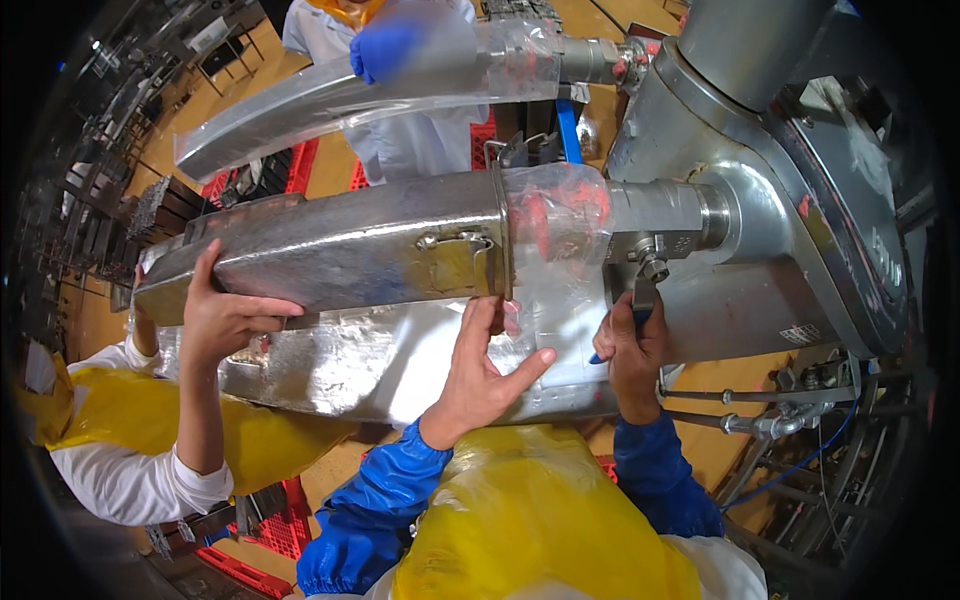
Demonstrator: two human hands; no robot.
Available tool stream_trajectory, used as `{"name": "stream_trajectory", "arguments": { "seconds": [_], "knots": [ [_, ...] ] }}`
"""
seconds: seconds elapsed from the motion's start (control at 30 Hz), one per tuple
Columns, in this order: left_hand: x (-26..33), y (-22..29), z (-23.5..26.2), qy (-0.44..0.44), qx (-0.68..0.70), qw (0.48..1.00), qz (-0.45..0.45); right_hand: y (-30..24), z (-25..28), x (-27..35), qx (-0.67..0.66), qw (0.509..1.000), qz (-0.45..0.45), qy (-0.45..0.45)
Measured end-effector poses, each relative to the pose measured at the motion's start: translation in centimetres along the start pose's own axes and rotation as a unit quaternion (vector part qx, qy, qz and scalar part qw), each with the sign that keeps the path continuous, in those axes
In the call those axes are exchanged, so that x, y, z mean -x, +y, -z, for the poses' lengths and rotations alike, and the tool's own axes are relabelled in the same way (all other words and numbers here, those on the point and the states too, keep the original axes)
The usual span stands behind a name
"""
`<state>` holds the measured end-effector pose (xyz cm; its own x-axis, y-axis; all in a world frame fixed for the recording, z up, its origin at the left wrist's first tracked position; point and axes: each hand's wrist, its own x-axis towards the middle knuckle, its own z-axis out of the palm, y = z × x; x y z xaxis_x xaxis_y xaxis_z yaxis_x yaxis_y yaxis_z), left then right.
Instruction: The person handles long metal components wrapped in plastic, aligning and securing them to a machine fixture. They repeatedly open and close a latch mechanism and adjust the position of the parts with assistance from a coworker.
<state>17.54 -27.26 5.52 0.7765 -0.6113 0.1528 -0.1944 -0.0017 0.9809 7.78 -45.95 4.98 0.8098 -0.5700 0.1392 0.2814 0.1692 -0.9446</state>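
One tapered grey-metal mould (350,245), flanged end at a clear-plastic-wrapped steel pipe (572,208); person's left hand (482,375), thumb splayed, at the mould's rim, presumably steadying; right hand (634,350) closed round steel valve lever (645,293), presumably for control.

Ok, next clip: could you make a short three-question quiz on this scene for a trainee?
1. Which blue-sleeved hand, left or right, grips the valve lever?
2. True or false: the co-worker at the top wears a yellow glove.
3. Where is the blue-sleeved left hand? A) on a red crate; B) at the lower edge of the long metal container; C) behind the co-worker's back.

Key:
1. The right hand.
2. False; the glove is blue.
3. B.
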Motion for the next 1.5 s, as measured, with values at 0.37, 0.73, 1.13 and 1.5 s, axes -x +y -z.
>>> {"name": "stream_trajectory", "arguments": {
  "seconds": [0.37, 0.73, 1.13, 1.5],
  "knots": [
    [0.6, -1.0, 2.2, 0.068, 0.053, 0.996, 0.021, 1.4, -6.1, -0.3, -0.208, 0.976, -0.004, 0.058],
    [2.8, -2.2, 8.8, 0.247, 0.169, 0.954, 0.008, 1.7, -7.8, -0.7, -0.287, 0.951, -0.002, 0.113],
    [7.5, -5.1, 8.6, 0.253, 0.207, 0.942, 0.075, -0.4, -11.0, -0.6, -0.237, 0.964, 0.064, 0.102],
    [8.6, -4.3, 9.1, 0.225, 0.171, 0.955, 0.085, 2.0, -4.6, -0.5, -0.19, 0.982, 0.022, -0.001]
  ]
}}
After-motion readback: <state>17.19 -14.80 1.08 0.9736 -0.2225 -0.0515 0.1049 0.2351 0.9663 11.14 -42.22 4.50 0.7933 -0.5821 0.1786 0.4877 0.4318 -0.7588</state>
